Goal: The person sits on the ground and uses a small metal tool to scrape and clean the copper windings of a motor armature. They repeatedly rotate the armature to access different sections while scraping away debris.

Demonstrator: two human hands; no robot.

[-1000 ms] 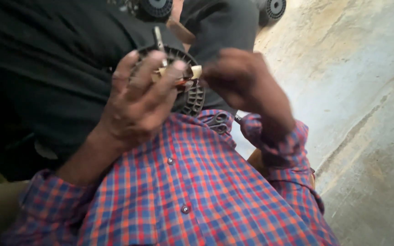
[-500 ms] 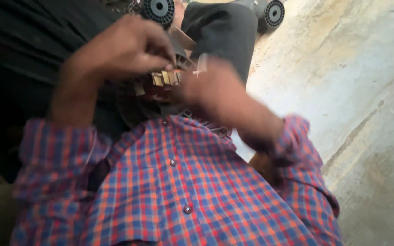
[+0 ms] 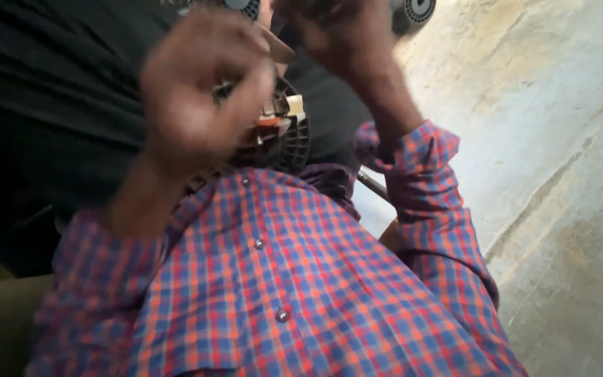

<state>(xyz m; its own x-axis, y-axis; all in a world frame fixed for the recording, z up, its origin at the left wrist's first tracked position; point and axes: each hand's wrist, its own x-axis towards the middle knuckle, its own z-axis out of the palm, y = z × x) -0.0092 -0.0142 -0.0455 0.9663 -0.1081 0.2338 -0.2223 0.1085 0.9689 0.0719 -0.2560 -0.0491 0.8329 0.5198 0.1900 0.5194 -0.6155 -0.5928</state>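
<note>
A black round slotted part (image 3: 294, 143) with cream and orange connector pieces (image 3: 280, 115) on top rests against my lap, just above my red-and-blue checked shirt (image 3: 280, 279). My left hand (image 3: 200, 91) is blurred and curls over the part's left side, gripping it. My right hand (image 3: 343, 31) is raised at the top edge, above and to the right of the part and off it. It is blurred, so its fingers and anything in them cannot be made out.
Dark cloth (image 3: 50, 105) fills the left. Bare concrete floor (image 3: 539, 139) spreads on the right. Two small black wheels (image 3: 417, 8) sit at the top edge. A thin metal rod (image 3: 371, 183) pokes out below my right sleeve.
My right hand has lifted up and away from the part towards the top edge. My left hand has slid down and left over the part. The view has tilted.
</note>
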